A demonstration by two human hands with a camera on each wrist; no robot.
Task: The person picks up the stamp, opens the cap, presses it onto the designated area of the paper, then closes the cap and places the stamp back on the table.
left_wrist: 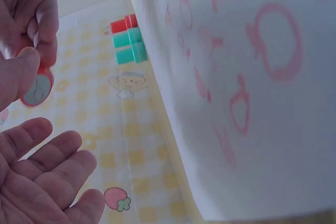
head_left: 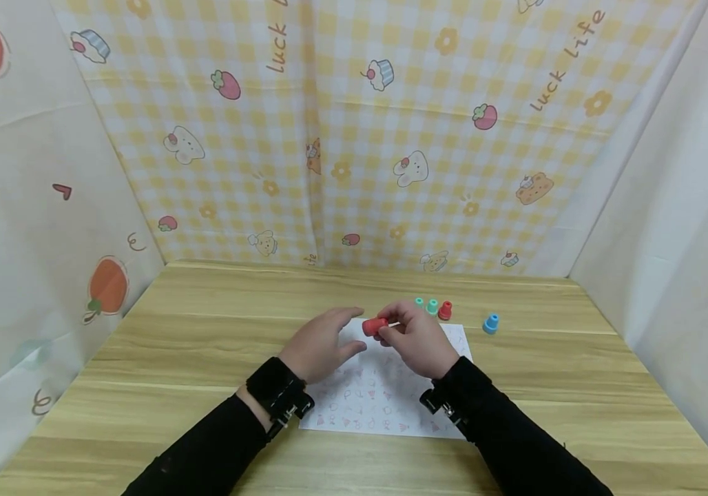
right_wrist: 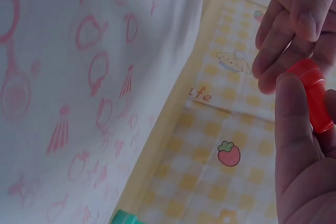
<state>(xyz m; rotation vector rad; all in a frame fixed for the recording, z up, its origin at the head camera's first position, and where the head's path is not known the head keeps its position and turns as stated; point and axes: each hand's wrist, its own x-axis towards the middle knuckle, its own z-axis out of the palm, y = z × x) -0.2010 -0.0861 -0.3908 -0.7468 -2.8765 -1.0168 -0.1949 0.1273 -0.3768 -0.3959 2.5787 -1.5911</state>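
Note:
Between its thumb and fingers my right hand (head_left: 421, 342) pinches a small red toy stamp (head_left: 374, 326) above the paper, tilted on its side. A pale round stamping face (left_wrist: 38, 88) with a faint mark shows in the left wrist view. Just to the left is my left hand (head_left: 319, 346), fingers apart and holding nothing. Beneath both hands lies a white sheet of paper (head_left: 385, 421), covered with rows of pinkish-red prints, among them rings and shuttlecock shapes. The hands and wrists hide part of the sheet.
Behind the right hand stand two green stamps (head_left: 432, 306) and another red stamp (head_left: 445, 311). A blue stamp (head_left: 491, 324) stands farther right. The wooden table (head_left: 205, 310) meets a yellow checked cloth (head_left: 360, 138) at the back, with white cloth at both sides.

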